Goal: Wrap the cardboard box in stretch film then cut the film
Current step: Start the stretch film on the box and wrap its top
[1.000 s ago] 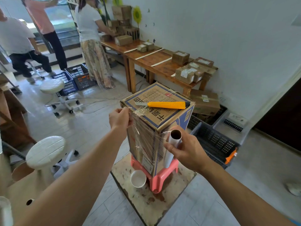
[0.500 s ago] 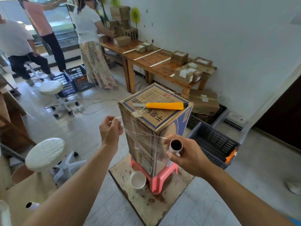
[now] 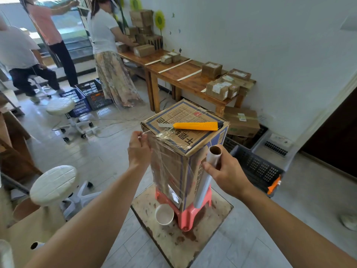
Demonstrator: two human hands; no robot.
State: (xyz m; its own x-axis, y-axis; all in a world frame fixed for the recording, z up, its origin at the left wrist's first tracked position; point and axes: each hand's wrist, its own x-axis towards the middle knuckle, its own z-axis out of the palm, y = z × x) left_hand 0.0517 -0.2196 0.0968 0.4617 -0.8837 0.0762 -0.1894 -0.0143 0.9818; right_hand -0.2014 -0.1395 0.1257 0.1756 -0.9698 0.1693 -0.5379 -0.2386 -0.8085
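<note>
In the head view, a tall cardboard box (image 3: 179, 144) is seen standing upright on a pink plastic stool (image 3: 185, 215), which is set on a stained square board (image 3: 193, 240) on the tiled floor. The left face of the box is covered with clear stretch film (image 3: 166, 171), and some film is bunched over its near top edge. A thin twisted strand of film is pinched between the curled fingers of the left hand (image 3: 139, 149), just left of the box's upper left corner. A film roll (image 3: 207, 171) with a brown cardboard core is gripped by the right hand (image 3: 226, 173), fingers and thumb wrapped round it; the roll is held nearly upright, slightly tilted, just beside the box's near right edge. A yellow utility knife (image 3: 195, 126) with its blade extended is laid flat on top of the box. A white paper cup (image 3: 164, 214) is placed on the board at the foot of the stool, below the box. A black plastic crate (image 3: 257, 169) is seen right of the box, 2 white round stools (image 3: 55, 184) left of it, and a wooden table (image 3: 173, 70) loaded with small parcels behind it. 3 persons are visible well behind and left of the box.
</note>
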